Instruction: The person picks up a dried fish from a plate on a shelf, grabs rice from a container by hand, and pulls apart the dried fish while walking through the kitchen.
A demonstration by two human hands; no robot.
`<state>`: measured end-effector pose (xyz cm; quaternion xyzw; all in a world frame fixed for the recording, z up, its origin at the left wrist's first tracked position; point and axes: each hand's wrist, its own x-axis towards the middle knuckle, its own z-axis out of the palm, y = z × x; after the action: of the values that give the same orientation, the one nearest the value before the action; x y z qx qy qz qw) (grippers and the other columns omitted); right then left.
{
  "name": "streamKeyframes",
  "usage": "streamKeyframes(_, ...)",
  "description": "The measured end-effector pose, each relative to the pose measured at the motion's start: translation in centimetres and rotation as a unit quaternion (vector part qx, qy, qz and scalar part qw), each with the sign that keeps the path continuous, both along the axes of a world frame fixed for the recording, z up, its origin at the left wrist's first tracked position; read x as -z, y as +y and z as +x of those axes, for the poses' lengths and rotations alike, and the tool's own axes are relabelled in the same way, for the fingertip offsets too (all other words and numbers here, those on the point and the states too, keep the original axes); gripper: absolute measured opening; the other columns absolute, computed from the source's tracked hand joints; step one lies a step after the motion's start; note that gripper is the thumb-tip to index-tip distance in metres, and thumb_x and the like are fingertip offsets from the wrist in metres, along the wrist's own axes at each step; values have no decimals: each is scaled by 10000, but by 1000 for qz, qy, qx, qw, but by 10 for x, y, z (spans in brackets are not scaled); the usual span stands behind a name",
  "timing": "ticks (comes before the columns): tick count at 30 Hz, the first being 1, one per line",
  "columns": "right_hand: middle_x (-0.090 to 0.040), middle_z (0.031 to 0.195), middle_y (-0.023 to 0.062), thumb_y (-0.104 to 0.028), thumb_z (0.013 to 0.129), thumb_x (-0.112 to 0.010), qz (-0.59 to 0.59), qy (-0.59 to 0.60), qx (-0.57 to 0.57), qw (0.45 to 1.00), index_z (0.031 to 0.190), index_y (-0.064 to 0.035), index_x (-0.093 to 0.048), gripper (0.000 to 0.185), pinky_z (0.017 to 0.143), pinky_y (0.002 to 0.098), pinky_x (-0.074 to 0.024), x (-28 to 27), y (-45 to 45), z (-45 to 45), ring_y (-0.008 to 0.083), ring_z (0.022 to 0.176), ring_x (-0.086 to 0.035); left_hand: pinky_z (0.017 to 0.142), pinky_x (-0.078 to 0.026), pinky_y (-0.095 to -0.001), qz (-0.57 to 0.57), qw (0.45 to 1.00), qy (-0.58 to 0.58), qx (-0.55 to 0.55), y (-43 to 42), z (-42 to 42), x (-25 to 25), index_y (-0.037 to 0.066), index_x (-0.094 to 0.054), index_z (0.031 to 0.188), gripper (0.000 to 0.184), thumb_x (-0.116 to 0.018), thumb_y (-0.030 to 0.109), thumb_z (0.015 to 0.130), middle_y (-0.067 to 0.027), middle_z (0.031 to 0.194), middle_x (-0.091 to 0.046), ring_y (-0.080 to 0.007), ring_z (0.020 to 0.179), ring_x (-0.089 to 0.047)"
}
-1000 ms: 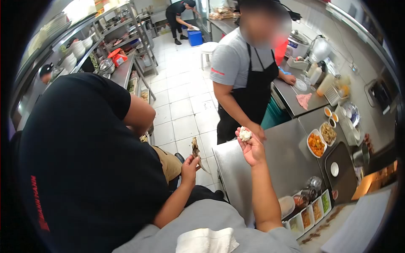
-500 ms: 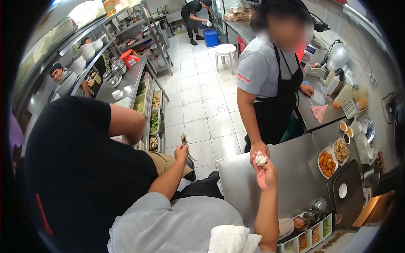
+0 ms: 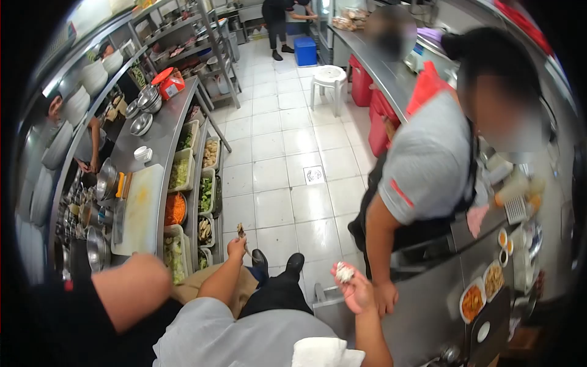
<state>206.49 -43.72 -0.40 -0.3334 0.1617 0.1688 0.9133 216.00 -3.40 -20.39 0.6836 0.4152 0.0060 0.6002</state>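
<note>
My left hand (image 3: 236, 247) is closed on a small brown piece of food (image 3: 240, 230), held up over the tiled floor. At the lower middle my right hand (image 3: 356, 290) is palm up, with its fingers curled round a white clump that looks like rice (image 3: 344, 272). It is above the near left edge of the steel counter (image 3: 416, 315). Just right of it, a co-worker's hand (image 3: 385, 296) rests on that counter. The co-worker (image 3: 428, 159), in a grey shirt and dark apron, leans over the counter.
Another person's bare arm (image 3: 131, 287) is at the lower left, beside a white cutting board (image 3: 139, 208) and vegetable bins (image 3: 180, 171). Dishes of orange food (image 3: 472, 302) stand on the right counter. Farther back are a white stool (image 3: 329, 76) and a blue box (image 3: 305, 51).
My view has turned, showing more of the left counter. The co-worker has bent down and forward. My right hand and the co-worker's hand, overlapping in view before, now appear apart. Both my hands still hold their food.
</note>
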Motion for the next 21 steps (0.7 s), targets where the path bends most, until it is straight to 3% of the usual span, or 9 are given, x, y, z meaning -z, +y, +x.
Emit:
streamKeyframes(8, -456, 1248, 226, 25, 842, -345, 41, 77, -216, 973, 1234, 94, -380, 400, 989, 346, -394, 43, 123, 174, 309, 1158, -477, 516, -393, -277, -51, 994, 9, -93, 80, 33, 25, 20, -579, 827, 182, -628, 189, 778, -3, 641, -525, -123, 570, -491)
streamKeyframes(10, -466, 1249, 202, 22, 844, -343, 42, 63, -261, 962, 1236, 78, -389, 399, 976, 338, -399, 50, 157, 216, 282, 1156, -483, 469, -383, -234, -45, 992, 3, -121, 109, 23, 55, 52, -557, 936, 194, -624, 171, 799, 2, 743, -534, -93, 583, -479)
streamKeyframes(12, -475, 1249, 177, 20, 847, -342, 42, 43, -295, 953, 1238, 63, -399, 398, 963, 330, -404, 52, 186, 252, 255, 1154, -489, 469, -358, -240, -103, 979, -45, -168, 118, 10, 55, 37, -573, 837, 143, -633, 145, 766, 7, 656, -507, -96, 567, -474)
streamKeyframes(14, -491, 1237, 160, 20, 845, -350, 45, 42, -336, 940, 1227, 48, -427, 390, 973, 328, -391, 57, 216, 281, 244, 1144, -495, 480, -372, -256, -82, 962, 14, -261, 123, 6, 54, 38, -573, 833, 136, -635, 133, 757, -6, 670, -521, -101, 578, -481)
streamKeyframes(17, -501, 1225, 152, 24, 843, -355, 58, 41, -367, 927, 1225, 40, -436, 391, 966, 328, -392, 73, 254, 314, 239, 1127, -506, 506, -393, -274, -72, 980, 42, -183, 145, -18, 63, 29, -578, 853, 164, -642, 140, 750, -8, 690, -537, -115, 590, -489)
streamKeyframes(18, -511, 1210, 155, 33, 825, -363, 34, 54, -367, 928, 1222, 49, -435, 403, 955, 331, -397, 82, 265, 320, 239, 1111, -517, 508, -382, -256, -12, 980, 39, -195, 143, -23, 66, 23, -579, 859, 162, -634, 132, 753, 5, 667, -531, -101, 569, -475)
streamKeyframes(21, -520, 1195, 159, 31, 806, -371, 31, 66, -396, 915, 1207, 55, -443, 408, 946, 337, -401, 102, 295, 343, 243, 1102, -521, 563, -410, -239, 44, 989, 83, -116, 138, -11, 14, 21, -587, 870, 148, -609, 140, 786, -10, 724, -582, -86, 621, -509)
